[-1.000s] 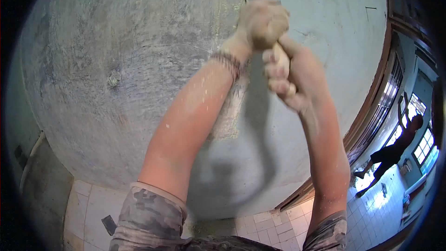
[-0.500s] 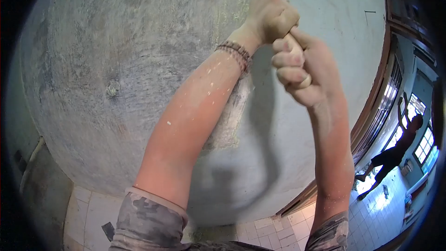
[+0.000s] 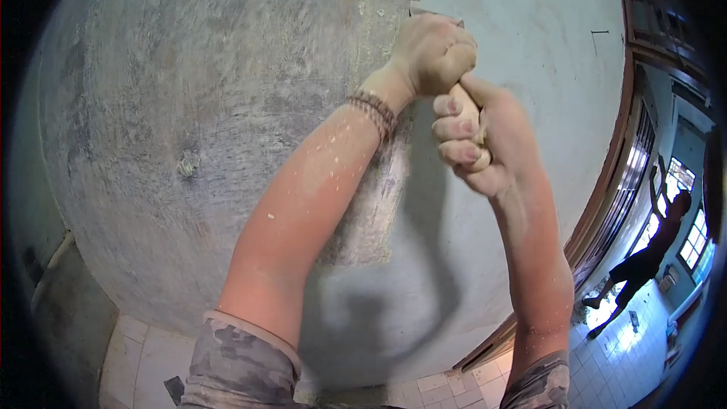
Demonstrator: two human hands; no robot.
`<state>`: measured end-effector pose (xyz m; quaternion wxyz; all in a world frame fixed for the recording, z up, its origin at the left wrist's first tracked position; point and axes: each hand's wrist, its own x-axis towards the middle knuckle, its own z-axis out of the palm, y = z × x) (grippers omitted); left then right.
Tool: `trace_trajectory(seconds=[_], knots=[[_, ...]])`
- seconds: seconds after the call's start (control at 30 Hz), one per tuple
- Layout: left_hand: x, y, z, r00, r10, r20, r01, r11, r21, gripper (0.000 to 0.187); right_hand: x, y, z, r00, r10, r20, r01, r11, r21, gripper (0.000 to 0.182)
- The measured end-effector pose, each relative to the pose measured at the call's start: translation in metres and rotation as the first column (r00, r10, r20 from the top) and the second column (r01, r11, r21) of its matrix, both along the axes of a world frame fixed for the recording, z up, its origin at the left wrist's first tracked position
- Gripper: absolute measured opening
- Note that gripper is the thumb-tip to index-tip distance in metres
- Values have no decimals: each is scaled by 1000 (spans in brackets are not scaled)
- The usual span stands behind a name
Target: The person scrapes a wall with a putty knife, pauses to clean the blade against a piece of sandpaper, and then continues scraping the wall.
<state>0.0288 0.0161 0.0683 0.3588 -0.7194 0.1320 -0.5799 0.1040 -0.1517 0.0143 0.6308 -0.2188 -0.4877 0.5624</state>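
- Gripped low by the right hand point(image 3: 496, 132), the handled tool point(image 3: 466, 108) is clasped higher by the left hand point(image 3: 435, 53).
- Its head is mostly hidden, near the wall point(image 3: 530, 45).
- Leftward, coating seems already stripped; rightward, it is largely intact.

Reaches up with the left arm point(image 3: 291, 204) and right arm point(image 3: 534, 242), both pale-flecked; clenches the left hand point(image 3: 437, 53) just above the right hand point(image 3: 488, 140), and curls the right fingers point(image 3: 457, 129) inward.
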Motion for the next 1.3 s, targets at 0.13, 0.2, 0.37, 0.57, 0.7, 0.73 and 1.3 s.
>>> trace_trajectory(seconds=[0.13,0.2,0.37,0.57,0.7,0.73,1.3], knots=[[-9,-10,48,992,107,66,-112,991,73,13,0,9,43,1000,-15,-18,17,996,91,25],[-6,-3,46,989,55,137,-73,989,126,15,1,5,41,1000,18,-4,-17,993,114,24],[-14,13,48,999,40,-12,-40,999,-29,11,-2,13,31,1000,-10,26,8,998,61,23],[-15,1,63,969,183,166,-215,956,198,7,0,3,52,998,19,62,-25,996,86,27],[-15,10,75,991,119,62,-120,993,20,6,-3,14,58,996,38,77,-46,994,102,27],[-19,4,87,973,178,146,-205,959,198,7,-6,17,71,998,-25,53,18,989,145,26],[-14,17,78,991,81,105,-91,991,100,13,-3,5,67,973,-103,205,72,986,151,26]])
